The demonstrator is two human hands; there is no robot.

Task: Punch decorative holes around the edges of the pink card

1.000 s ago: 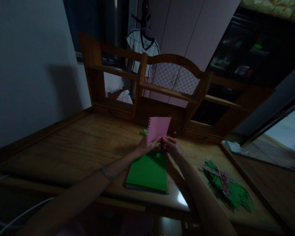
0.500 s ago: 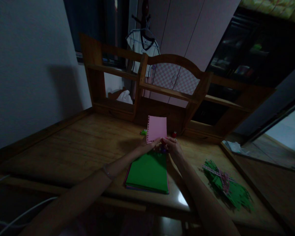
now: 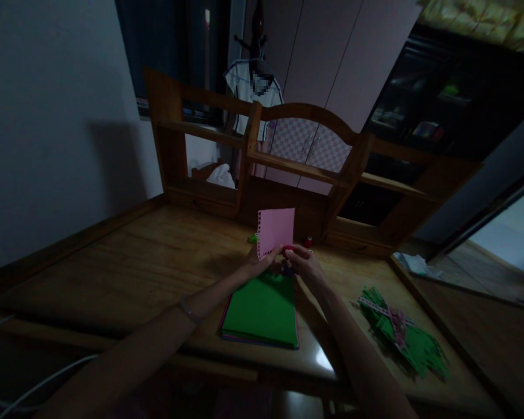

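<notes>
A sheet of pink paper (image 3: 276, 227) stands tilted above the desk, with a row of small holes along its left and bottom edges. My left hand (image 3: 260, 264) is closed on its lower edge. My right hand (image 3: 301, 263) grips a small red paper punch (image 3: 287, 249) at the sheet's lower right corner. Fingers hide most of the punch. Under both hands lies a stack of coloured paper with a green sheet (image 3: 262, 311) on top. A small purple thing (image 3: 288, 271) shows below my fingers, partly hidden.
Behind the paper are a small green thing (image 3: 253, 238) and a small red one (image 3: 308, 241). A heap of green paper strips (image 3: 413, 346) with pink punched strips (image 3: 398, 326) lies at the right of the wooden desk (image 3: 126, 273). A wooden shelf (image 3: 301, 166) rises at the back.
The pink sheet has turned and tilted a little, its lower left corner dropping slightly. More of the red punch shows between my hands. The view has shifted slightly.
</notes>
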